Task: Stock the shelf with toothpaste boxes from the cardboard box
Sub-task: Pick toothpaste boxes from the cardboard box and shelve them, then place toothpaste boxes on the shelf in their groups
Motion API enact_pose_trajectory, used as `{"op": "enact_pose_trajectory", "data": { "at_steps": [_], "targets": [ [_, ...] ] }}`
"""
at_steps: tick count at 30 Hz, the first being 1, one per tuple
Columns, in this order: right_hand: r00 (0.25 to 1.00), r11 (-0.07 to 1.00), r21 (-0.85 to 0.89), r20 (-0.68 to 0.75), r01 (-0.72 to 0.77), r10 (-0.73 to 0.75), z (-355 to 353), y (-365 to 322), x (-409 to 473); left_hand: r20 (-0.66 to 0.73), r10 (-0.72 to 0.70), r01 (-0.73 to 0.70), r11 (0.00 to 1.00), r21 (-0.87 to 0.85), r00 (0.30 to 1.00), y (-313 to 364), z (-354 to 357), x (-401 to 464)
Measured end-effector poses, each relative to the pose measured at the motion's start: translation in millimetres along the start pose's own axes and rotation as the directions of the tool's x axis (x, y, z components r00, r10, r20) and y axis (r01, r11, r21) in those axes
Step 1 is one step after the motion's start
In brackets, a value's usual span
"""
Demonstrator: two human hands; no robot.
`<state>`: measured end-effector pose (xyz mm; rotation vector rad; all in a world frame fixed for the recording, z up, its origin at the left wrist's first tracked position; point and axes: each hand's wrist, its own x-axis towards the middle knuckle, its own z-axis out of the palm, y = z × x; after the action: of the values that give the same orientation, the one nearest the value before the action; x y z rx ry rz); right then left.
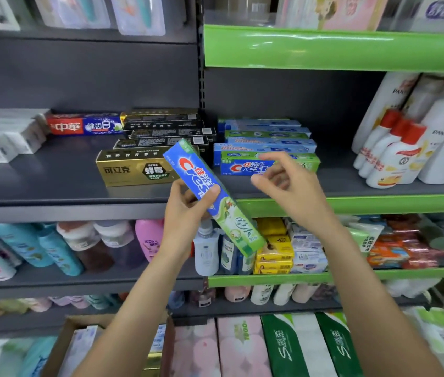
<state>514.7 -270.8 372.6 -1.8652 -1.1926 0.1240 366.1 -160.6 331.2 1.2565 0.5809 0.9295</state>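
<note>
My left hand [188,202] has its fingers clamped on the tilted toothpaste box [212,197], my right hand [283,180] hangs loose-fingered at 3 o'clock; I reckon swinging it in crooked could topple the Crest stack [264,148].

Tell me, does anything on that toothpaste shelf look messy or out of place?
A little. The black boxes behind the gold box are stacked unevenly, each skewed from the next. The blue and green boxes are staggered too. The tilted toothpaste box is simply in the left hand, not yet shelved. Nothing looks damaged.
</note>
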Motion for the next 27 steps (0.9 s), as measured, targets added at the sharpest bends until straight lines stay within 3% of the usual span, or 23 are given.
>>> {"op": "enact_pose_trajectory", "data": {
  "at_steps": [2, 4, 7, 10, 12, 14, 16, 18, 22, 24, 27],
  "targets": [
    [0.975, 0.996, 0.086, 0.221, 0.004, -0.023, 2, -14, -19, -0.002, 0.015, -0.015, 0.998, -0.066, 1.000, 2, 10, -1],
    [0.966, 0.999, 0.049, 0.259, 0.012, -0.024, 2, -15, -25, 0.003, 0.029, -0.029, 0.993, -0.111, 1.000, 4, 21, -5],
    [0.990, 0.995, 0.025, 0.102, 0.096, -0.098, -12, -9, -20, 0.075, 0.057, -0.050, 0.994, -0.100, 0.996, 5, 34, -6],
    [0.966, 0.954, -0.213, -0.103, 0.212, -0.238, -42, 13, -3, 0.110, 0.083, -0.103, 0.976, 0.192, 0.990, 2, 31, 2],
    [0.952, 0.921, -0.290, -0.085, 0.259, -0.295, -60, 37, 11, 0.069, 0.204, -0.214, 0.883, 0.419, 0.976, -6, 19, 8],
    [0.956, 0.915, -0.285, 0.032, 0.287, -0.291, -70, 61, 25, 0.132, 0.404, -0.379, 0.625, 0.682, 0.905, -16, 6, 13],
    [0.958, 0.901, -0.328, 0.141, 0.284, -0.251, -71, 81, 37, 0.253, 0.488, -0.440, 0.318, 0.839, 0.835, -25, -4, 16],
    [0.954, 0.854, -0.428, 0.166, 0.297, -0.249, -66, 98, 47, 0.302, 0.484, -0.432, 0.183, 0.883, 0.822, -30, -7, 18],
    [0.955, 0.800, -0.561, -0.055, 0.213, -0.293, -48, 107, 47, 0.306, 0.498, -0.412, 0.115, 0.904, 0.811, -36, -6, 20],
    [0.917, 0.812, -0.537, -0.158, 0.231, -0.365, -35, 94, 31, 0.313, 0.542, -0.452, 0.143, 0.880, 0.780, -34, -7, 20],
    [0.876, 0.834, -0.429, -0.170, 0.347, -0.452, -6, 62, -3, 0.339, 0.642, -0.566, 0.181, 0.805, 0.688, -33, -16, 9]
  ]
}}
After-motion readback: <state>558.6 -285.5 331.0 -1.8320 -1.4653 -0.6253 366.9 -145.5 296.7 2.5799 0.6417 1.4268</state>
